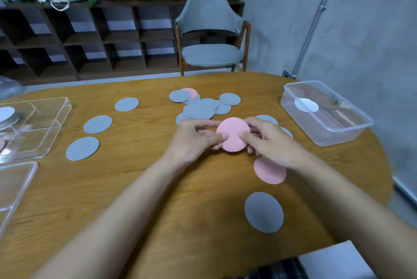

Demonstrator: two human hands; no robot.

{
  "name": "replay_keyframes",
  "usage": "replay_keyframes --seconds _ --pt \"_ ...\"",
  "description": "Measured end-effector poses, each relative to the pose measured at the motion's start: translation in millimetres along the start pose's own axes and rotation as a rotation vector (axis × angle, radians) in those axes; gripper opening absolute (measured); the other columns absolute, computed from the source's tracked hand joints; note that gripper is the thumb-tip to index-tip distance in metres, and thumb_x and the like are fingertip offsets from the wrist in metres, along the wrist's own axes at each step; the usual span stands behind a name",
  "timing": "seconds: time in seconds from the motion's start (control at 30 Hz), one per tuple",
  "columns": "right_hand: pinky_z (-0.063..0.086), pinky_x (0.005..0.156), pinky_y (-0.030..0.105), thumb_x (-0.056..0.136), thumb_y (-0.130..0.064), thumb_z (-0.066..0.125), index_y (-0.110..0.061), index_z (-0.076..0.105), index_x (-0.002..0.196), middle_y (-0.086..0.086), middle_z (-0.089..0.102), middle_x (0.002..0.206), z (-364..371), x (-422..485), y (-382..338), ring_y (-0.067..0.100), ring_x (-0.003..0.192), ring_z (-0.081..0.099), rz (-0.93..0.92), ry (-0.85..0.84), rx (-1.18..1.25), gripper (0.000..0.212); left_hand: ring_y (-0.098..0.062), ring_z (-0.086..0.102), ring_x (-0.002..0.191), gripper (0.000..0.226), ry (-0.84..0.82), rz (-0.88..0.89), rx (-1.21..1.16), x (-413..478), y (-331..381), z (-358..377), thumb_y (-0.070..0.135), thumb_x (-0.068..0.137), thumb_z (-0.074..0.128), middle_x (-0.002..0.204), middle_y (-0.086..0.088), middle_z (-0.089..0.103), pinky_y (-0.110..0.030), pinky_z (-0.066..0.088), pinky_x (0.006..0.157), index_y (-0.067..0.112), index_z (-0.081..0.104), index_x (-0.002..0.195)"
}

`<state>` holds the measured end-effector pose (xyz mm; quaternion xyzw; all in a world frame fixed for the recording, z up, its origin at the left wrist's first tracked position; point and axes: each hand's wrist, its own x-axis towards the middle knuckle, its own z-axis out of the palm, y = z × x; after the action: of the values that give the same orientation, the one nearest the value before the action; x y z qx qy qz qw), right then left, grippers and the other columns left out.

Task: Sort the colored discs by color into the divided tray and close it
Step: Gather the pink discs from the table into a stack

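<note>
Both hands hold a small stack of pink discs (pixel 232 132) above the middle of the wooden table (pixel 135 188). My left hand (pixel 194 138) pinches its left edge with the thumb on top. My right hand (pixel 268 141) pinches the right edge the same way. Another pink disc (pixel 269 172) lies flat under my right wrist, and one more pink disc (pixel 191 92) peeks out of the grey pile (pixel 199 107) further back. Grey discs (pixel 263 215) lie scattered around. The clear divided tray (pixel 45 141) sits at the left edge, with discs in its far compartment.
A clear lid (pixel 15 188) lies at the near left, in front of the tray. A lidded clear plastic box (pixel 325 113) stands at the right of the table. A grey chair (pixel 211 30) and dark shelving stand behind the table.
</note>
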<state>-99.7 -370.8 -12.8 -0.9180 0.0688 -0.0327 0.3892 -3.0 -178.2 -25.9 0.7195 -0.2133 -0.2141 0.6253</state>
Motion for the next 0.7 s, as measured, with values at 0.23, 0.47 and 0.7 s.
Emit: replay_keyframes --seconds 0.23,0.47,0.7 --pt "0.045 0.071 0.016 0.106 -0.019 0.053 -0.014 0.064 0.120 -0.016 0.074 0.087 -43 -27 52 -0.004 0.068 0.061 0.087 0.208 0.177 0.019 -0.012 0.067 0.067 0.012 0.113 0.207 0.336 30 -15 53 0.027 0.095 0.071 0.087 -0.002 0.079 -0.029 0.056 0.074 0.026 0.080 0.103" --pt "0.049 0.074 0.049 0.105 -0.034 0.053 -0.023 0.064 0.103 0.020 0.066 0.085 -45 -39 86 0.032 0.076 0.059 0.124 0.364 0.050 0.016 -0.006 0.061 0.117 0.026 -0.055 0.527 0.726 38 -22 84 0.032 0.089 0.079 0.120 0.015 0.074 -0.033 0.045 0.106 0.023 0.078 0.114" --pt "0.051 0.073 0.046 0.104 -0.032 0.053 -0.017 0.064 0.104 0.010 0.066 0.078 -36 -42 93 0.026 0.073 0.062 0.127 0.477 0.048 0.019 -0.015 0.065 0.104 0.040 -0.101 0.703 0.976 44 -27 80 0.058 0.090 0.066 0.109 0.012 0.076 -0.036 0.055 0.082 0.024 0.078 0.106"
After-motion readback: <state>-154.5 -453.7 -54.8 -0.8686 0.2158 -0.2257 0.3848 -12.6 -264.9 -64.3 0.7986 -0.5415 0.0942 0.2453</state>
